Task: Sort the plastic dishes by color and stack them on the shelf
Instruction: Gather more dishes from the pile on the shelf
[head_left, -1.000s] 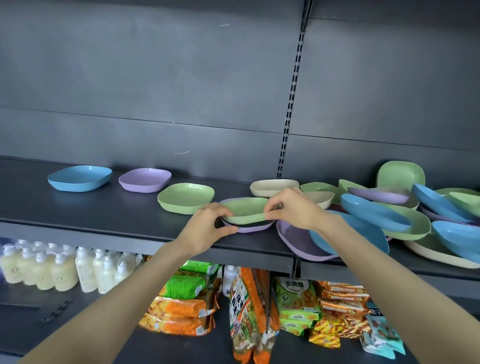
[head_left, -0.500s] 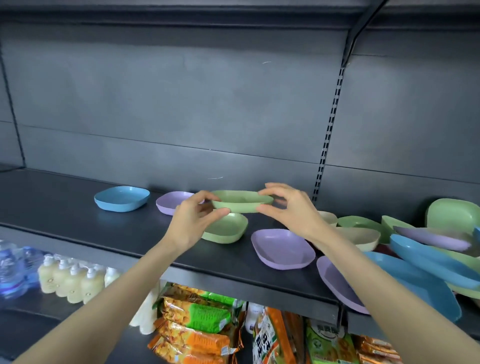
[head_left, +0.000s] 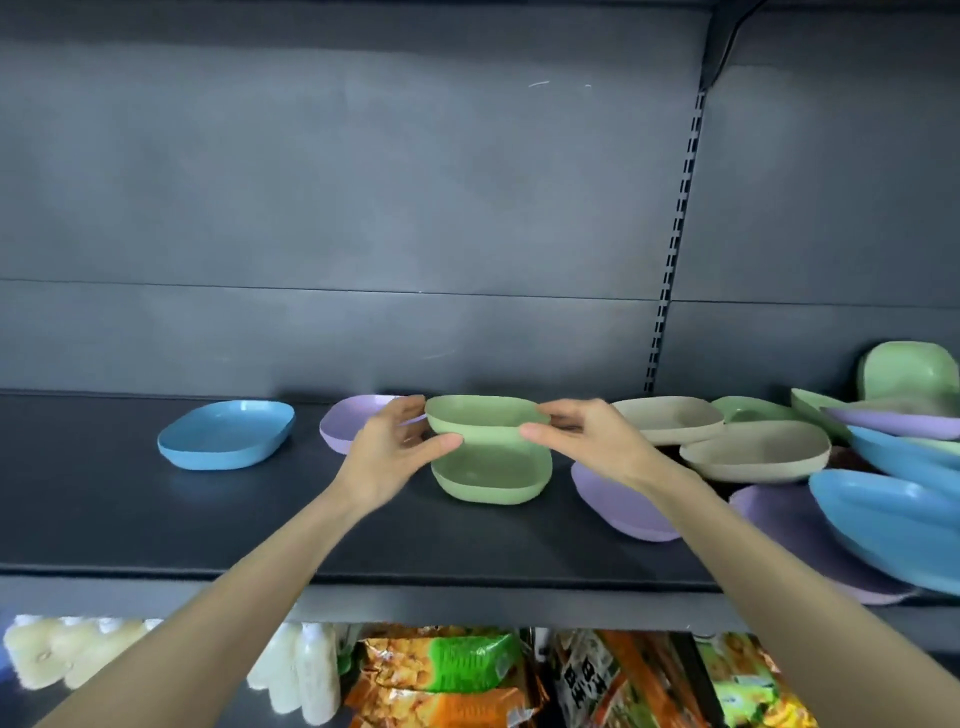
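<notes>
Both hands now hold the top green dish (head_left: 485, 413) lower than a moment ago, and it hangs right over the bottom green dish (head_left: 493, 480), which sits flat on the shelf (head_left: 156, 519). The left hand (head_left: 395, 447) pinches the left edge with thumb and fingers, and the right hand (head_left: 587, 441) pinches the right edge the same way. This looks like the stacking step for the green ones. Next, the dish needs to go straight down, kept level, so it drops neatly inside the one below; then the fingers can let go. The top green dish is pale green and shallow, with rounded corners, and it faces up. It looks light and smooth. A blue dish (head_left: 226, 434) and a purple dish (head_left: 353, 423) wait alone to the left. A heap of mixed dishes (head_left: 883, 519) lies at the right, so most of the sorting looks not yet done.
</notes>
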